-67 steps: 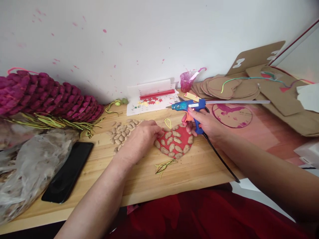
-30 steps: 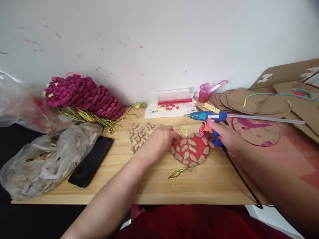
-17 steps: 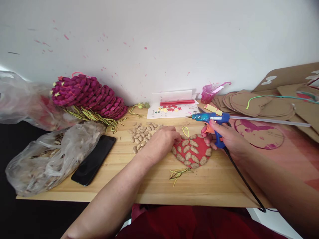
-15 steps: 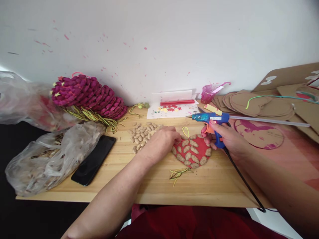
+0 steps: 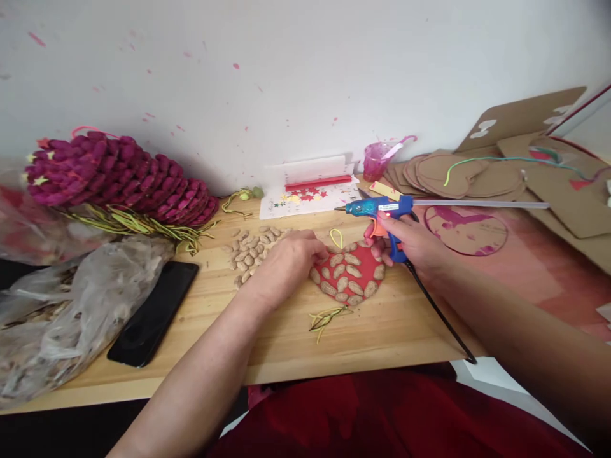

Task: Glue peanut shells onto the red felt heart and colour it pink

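Right hand point(image 5: 405, 238): I grip the glue gun point(image 5: 370, 207).
Left hand point(image 5: 293, 254): at the heart's point(image 5: 366, 262) edge; I cannot tell its hold.
Nozzle point(image 5: 340, 208): dipping could burn my left fingers point(image 5: 321, 254).

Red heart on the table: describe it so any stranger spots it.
On the wooden table, find the left hand. Right of it lies the red heart, a yellow loop at its top. Its red face sets it apart from the loose peanuts.

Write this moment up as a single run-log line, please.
left hand: at upper-left edge of red peanut-studded heart | right hand: gripping blue glue gun | nearby: loose peanuts, black phone
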`<move>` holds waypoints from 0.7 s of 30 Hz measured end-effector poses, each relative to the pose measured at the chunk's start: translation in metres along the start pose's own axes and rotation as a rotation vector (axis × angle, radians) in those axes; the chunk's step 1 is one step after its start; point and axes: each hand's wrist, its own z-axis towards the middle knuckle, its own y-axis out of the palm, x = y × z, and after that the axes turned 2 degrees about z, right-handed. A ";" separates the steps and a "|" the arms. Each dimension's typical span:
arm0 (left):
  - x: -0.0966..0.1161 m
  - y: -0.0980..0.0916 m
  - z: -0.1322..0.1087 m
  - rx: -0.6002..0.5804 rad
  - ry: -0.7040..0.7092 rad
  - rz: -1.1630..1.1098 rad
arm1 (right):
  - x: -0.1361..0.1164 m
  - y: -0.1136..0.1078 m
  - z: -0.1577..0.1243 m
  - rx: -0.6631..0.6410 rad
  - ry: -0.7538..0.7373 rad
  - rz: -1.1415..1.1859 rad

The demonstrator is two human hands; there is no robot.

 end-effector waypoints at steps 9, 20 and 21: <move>-0.003 0.003 0.000 0.009 -0.004 -0.008 | 0.003 -0.001 0.002 0.014 -0.006 0.014; -0.002 0.001 0.001 0.006 -0.008 -0.001 | 0.003 0.000 0.002 0.001 -0.011 0.017; -0.002 0.001 0.001 0.008 -0.007 0.001 | 0.003 0.000 0.002 0.003 -0.011 0.017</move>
